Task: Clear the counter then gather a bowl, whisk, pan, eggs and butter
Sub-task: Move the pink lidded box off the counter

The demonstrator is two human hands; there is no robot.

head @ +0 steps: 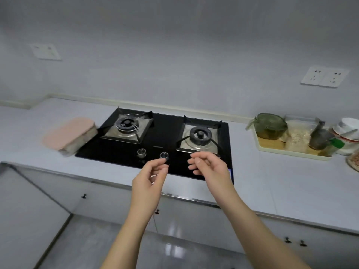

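— Could any writing be read?

— Hardly. A small pale mark point(157, 146) sat on the black glass hob point(169, 133) between its two burners, too blurred to make out. The double wall socket point(324, 76) showed only its slots.

— And the hands?

— Both hung over the front of the hob, apart from each other and holding nothing. The left hand point(150, 177) had its fingers loosely curled, the tips near the thumb, just in front of the right-hand knob point(164, 155). The right hand point(210, 167) was loosely curled too, in front of the right burner point(199, 135).

— What lay on the counter point(272, 183)?

— Just beside the hob's left edge lay a pink-lidded box point(68, 133). Its long axis ran from near left to far right, the far end toward the left burner point(126, 126). To the right, well apart from the hob, a pale tray point(291, 152) held a green glass bowl point(271, 126) with its lid on, a clear bag point(297, 134) of pale flakes, a dark jar point(319, 137) and a small green-capped bottle point(333, 145).

— And a plain bowl?

— White bowls point(347, 124) stood stacked upright at the far right, just beside the tray. A thin handle point(347, 133) lay across them, slanting up to the right; of what utensil I could not tell.
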